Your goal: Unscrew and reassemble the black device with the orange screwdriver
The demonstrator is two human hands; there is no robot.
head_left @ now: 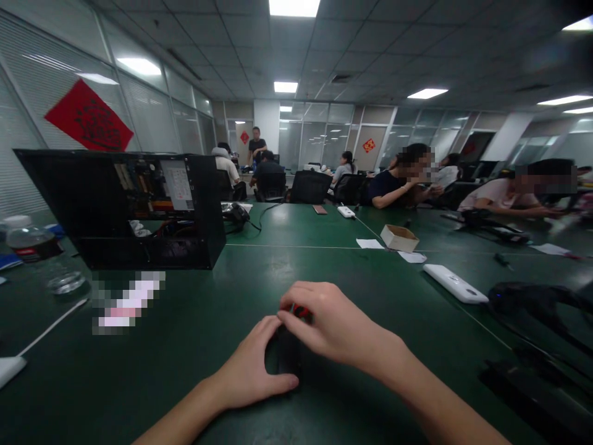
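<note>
On the green table in front of me rests a small, dark, elongated object (289,355), its kind hard to make out. My left hand (248,364) curves round its left side, thumb across the near end and fingers at the far end. Over the far end my right hand (331,321) is bent, fingertips and thumb closed close together beside the left fingertips. Between the right thumb and fingers shows a red part (301,311). Whatever the right fingertips pinch is hidden behind them.
An open black computer case (202,210) stands at left, near a plastic bottle (41,250). To the right lie a white power strip (454,284), an open small box (399,238), papers (369,244) and dark cabled equipment (542,303). Several people sit beyond.
</note>
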